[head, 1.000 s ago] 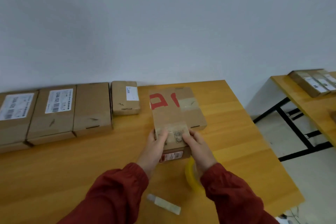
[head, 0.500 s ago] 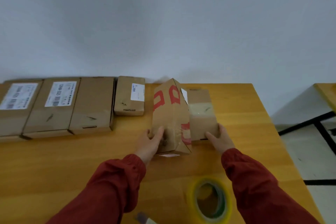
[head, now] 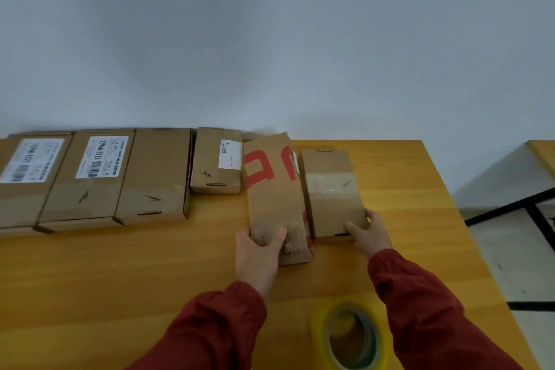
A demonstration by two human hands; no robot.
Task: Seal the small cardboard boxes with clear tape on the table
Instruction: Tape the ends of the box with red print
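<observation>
While the left grip clasps the near end of the red-printed brown cardboard box, thumb pressed on its taped flap, the right grip holds the near edge of the plain brown cardboard box touching its right side, which lies on the yellow wooden surface with a clear strip across its top. To finish well, rub that flap tape flat before letting go. The yellow tape roll waits nearer than the red-printed box, and a row of brown cardboard boxes lines its left.
</observation>
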